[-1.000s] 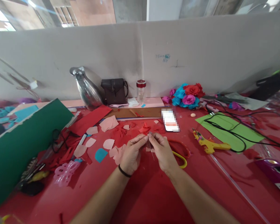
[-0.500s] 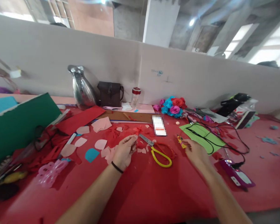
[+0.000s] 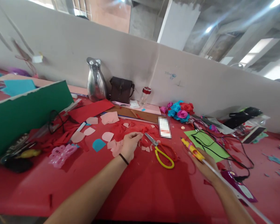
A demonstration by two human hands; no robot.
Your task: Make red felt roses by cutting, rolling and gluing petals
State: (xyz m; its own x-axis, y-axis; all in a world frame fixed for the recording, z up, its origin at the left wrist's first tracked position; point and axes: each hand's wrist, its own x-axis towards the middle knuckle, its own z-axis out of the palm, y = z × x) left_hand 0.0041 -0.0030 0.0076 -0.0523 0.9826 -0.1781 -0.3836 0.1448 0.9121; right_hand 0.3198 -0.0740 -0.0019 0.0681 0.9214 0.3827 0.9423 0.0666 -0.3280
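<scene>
My left hand (image 3: 128,143) is closed in a pinch on a small piece of red crepe paper (image 3: 142,135), partly hidden by the fingers. Just right of it lie scissors (image 3: 164,159) with yellow and red handles, blades pointing towards my fingertips. My right hand (image 3: 204,166) is wrapped round a yellow glue gun (image 3: 193,151) raised off the table. A long pale glue stick (image 3: 220,177) runs from its back over my forearm. Pink paper petals (image 3: 114,149) and a blue paper petal (image 3: 99,145) lie left of my left hand.
A phone (image 3: 164,127) lies beyond the scissors. Black cables (image 3: 238,141) cross green paper (image 3: 205,143) near a purple device (image 3: 241,186). Paper flowers (image 3: 180,110), a glass bottle (image 3: 144,96), a brown bag (image 3: 122,90) and a metal jug (image 3: 96,82) stand behind. A green board (image 3: 35,113) stands left.
The glue gun in my right hand has turned, and its long glue stick now shows. My left hand still pinches the red paper. The view has tilted and shifted left.
</scene>
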